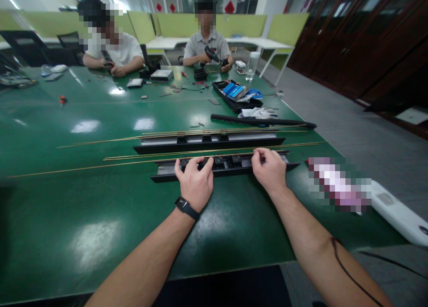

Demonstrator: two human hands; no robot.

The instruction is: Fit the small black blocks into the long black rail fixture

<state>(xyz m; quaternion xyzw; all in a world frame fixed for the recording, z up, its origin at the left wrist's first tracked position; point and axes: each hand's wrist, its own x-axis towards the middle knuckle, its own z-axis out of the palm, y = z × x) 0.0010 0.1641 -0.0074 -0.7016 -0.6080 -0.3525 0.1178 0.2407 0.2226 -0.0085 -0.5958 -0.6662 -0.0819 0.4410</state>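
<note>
A long black rail (222,169) with a silver-grey inner channel lies crosswise in front of me, with black blocks (235,161) set along its middle. Over its left half my left hand (195,180) rests with fingers apart, the tips touching the rail and blocks. My right hand (270,168) is at the right part of the rail, thumb and forefinger pinched at its far edge. A thin gold-coloured rod (83,168) runs from the far left along that edge to the pinch; the fingertips partly hide it.
Behind lies a second black rail (207,145) with more thin gold rods (110,141). Beyond are a dark bar (261,120), white gloves (257,113) and a black tray (239,105) with blue packets. Two people sit across the green table (110,115); one holds a power drill (211,54).
</note>
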